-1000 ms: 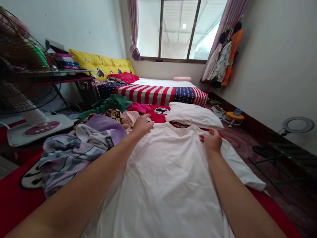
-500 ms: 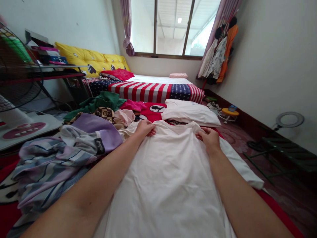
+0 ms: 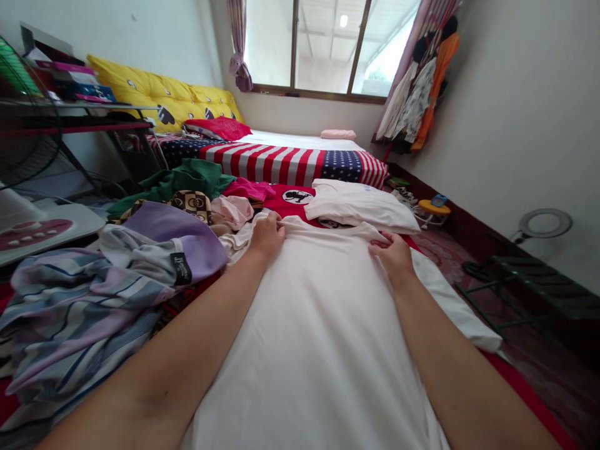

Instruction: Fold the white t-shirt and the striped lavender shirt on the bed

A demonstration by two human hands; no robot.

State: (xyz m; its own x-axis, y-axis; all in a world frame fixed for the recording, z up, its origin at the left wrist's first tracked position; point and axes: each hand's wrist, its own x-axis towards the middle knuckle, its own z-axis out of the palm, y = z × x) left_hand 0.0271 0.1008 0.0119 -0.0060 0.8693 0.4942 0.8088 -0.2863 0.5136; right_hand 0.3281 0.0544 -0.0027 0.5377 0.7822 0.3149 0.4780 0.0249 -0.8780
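A white T-shirt (image 3: pixel 319 312) lies spread flat in front of me on a red mat (image 3: pixel 285 201). My left hand (image 3: pixel 267 234) pinches the shirt at its left shoulder, fingers closed on the cloth. At the right shoulder, beside the collar, my right hand (image 3: pixel 392 255) grips the fabric the same way. Both forearms stretch out over the shirt's body. The shirt's right sleeve (image 3: pixel 457 306) lies out flat to the right.
A heap of clothes (image 3: pixel 131 262) in purple, striped, green and pink lies to the left. A folded white garment (image 3: pixel 360 209) rests just beyond the shirt. Farther off are a flag-patterned bed (image 3: pixel 290 162), a fan base (image 3: pixel 42 225) at left, a folding frame (image 3: pixel 529 281) at right.
Both hands have closed on the shirt's shoulders near the collar, the left sliding in from the shirt's edge. The collar edge has bunched up slightly. The camera has shifted left and down.
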